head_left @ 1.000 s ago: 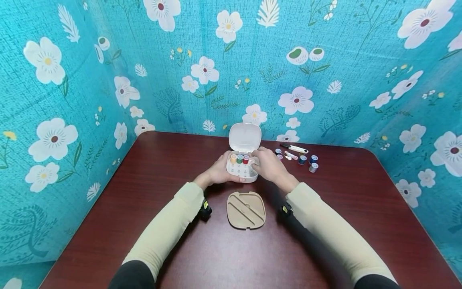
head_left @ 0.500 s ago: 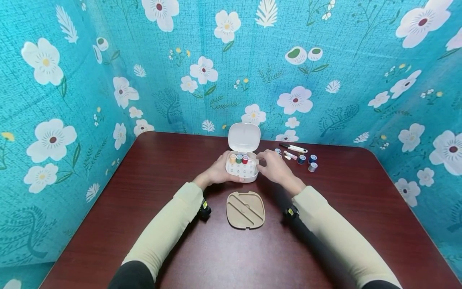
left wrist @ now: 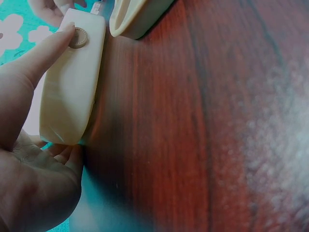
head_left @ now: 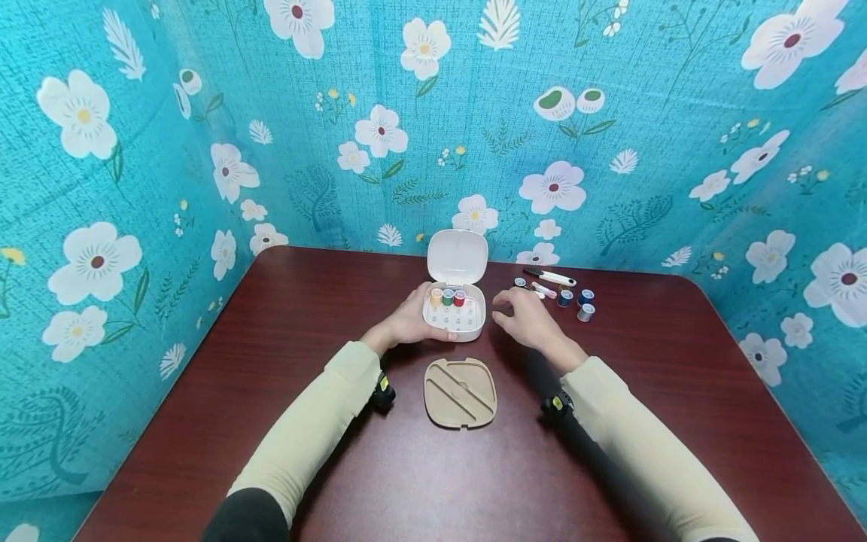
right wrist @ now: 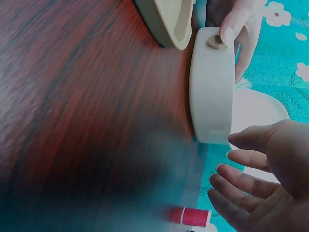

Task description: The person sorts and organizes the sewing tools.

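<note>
Head view. We see a small white sewing box [head_left: 455,319] standing on the dark red worktop [head_left: 284,316], near the middle of its far edge, with its hinged lid [head_left: 457,257] raised upright behind it. The box is rounded at the corners. Its inner tray holds three thread spools [head_left: 448,296] in a row at the back: orange, green, red. The rows of white pegs nearer us carry nothing. Our left hand [head_left: 411,320] grips the box's left side, fingers curled round its wall. Our right hand [head_left: 524,319] hovers just right of the box, apart from it, fingers loosely bent and holding nothing. Beyond the right hand, toward the far edge, lie loose spools [head_left: 574,301] and a white-handled tool [head_left: 551,278]. A beige insert tray [head_left: 460,392] with two slanted grooves lies flat on the worktop, nearer us than the box.

Left wrist view. The left hand [left wrist: 29,159] holds the box [left wrist: 72,87]; the thumb tip rests on a round tan button [left wrist: 78,37] on the box's wall. The beige tray's edge [left wrist: 137,17] shows beside it.

Right wrist view. The right hand [right wrist: 260,179] is spread, relaxed, clear of the box [right wrist: 212,87]. A red spool [right wrist: 189,216] lies on the worktop below it, blurred.
</note>
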A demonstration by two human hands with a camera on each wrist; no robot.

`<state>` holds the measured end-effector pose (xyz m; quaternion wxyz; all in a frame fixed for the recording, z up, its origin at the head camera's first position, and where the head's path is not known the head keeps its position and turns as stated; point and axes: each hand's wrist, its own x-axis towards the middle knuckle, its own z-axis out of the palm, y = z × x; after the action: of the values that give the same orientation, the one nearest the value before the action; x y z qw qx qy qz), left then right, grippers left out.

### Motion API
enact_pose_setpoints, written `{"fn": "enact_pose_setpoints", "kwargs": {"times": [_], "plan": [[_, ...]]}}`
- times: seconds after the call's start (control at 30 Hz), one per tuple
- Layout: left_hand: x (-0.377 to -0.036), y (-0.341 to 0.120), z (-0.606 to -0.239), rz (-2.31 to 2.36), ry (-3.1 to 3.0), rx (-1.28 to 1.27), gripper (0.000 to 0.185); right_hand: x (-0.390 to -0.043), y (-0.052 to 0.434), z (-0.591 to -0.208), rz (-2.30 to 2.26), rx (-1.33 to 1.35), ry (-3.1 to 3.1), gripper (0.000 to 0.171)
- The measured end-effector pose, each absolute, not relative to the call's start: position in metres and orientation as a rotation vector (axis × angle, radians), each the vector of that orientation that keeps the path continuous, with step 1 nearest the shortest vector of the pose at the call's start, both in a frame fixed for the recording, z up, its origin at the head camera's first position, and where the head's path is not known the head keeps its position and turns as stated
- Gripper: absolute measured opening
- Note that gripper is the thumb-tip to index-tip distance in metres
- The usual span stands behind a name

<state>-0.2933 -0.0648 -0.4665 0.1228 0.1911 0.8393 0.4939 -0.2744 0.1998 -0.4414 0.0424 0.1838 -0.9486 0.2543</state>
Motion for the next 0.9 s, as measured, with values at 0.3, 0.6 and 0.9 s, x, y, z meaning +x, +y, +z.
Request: {"fn": "enact_pose_setpoints", "kwargs": {"times": [0.3, 0.6, 0.9], "plan": [[-0.293, -0.065, -0.467, 1.452, 2.445, 0.559, 0.11, -0.27, 0.217, -0.446, 0.829, 0.533, -2.854, 0.018], [-0.294, -0.066, -0.467, 1.448, 2.448, 0.564, 0.111, -0.273, 0.231, -0.449, 0.829, 0.487, -2.825, 0.016], [-0.292, -0.066, -0.466, 1.471, 2.423, 0.555, 0.107, -0.278, 0.243, -0.451, 0.853, 0.295, -2.849, 0.021]]}}
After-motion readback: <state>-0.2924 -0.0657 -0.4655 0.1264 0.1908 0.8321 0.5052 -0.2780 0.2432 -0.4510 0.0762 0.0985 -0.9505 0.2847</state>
